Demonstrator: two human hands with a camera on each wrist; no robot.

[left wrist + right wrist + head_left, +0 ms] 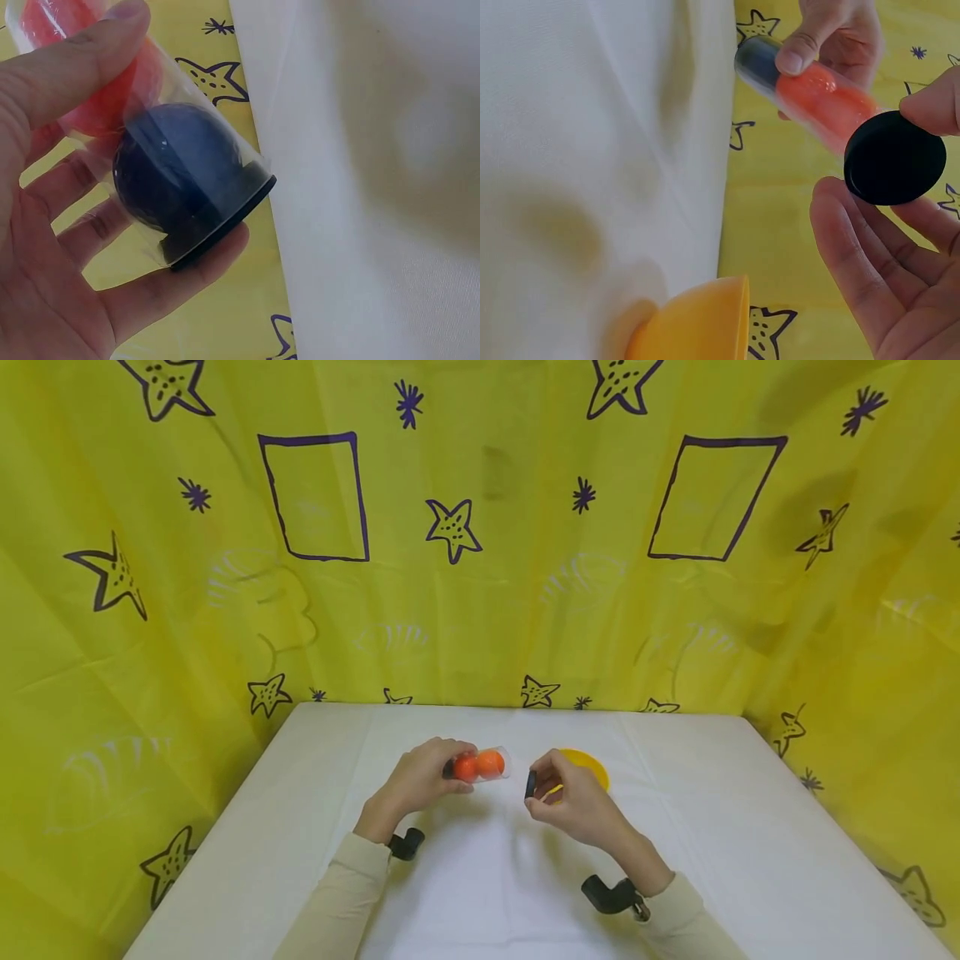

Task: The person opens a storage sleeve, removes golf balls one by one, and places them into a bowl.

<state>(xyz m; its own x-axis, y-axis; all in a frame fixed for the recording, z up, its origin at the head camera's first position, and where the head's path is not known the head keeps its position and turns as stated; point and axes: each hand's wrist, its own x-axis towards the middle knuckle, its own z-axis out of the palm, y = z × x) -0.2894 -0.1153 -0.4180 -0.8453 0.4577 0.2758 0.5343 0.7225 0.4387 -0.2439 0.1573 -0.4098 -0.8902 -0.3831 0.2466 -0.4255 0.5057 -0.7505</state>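
Note:
My left hand [429, 774] grips a clear plastic tube [201, 124] above the table, tilted nearly sideways. Inside it sit a dark blue ball [176, 166] at the capped end and two orange-red balls [491, 764] further along. A black cap [225, 225] closes the end by my left palm; the end facing right shows no cap. Between thumb and fingers, my right hand [577, 802] pinches a round black lid [896, 159], held apart from the tube. A yellow bowl [588, 762] stands on the table just behind the right hand, which partly hides it.
The white-covered table [480, 893] reaches back to a yellow curtain [495, 610] printed with dark stars and frames, which also hangs along both sides. Black wrist mounts [611, 895] sit on both forearms.

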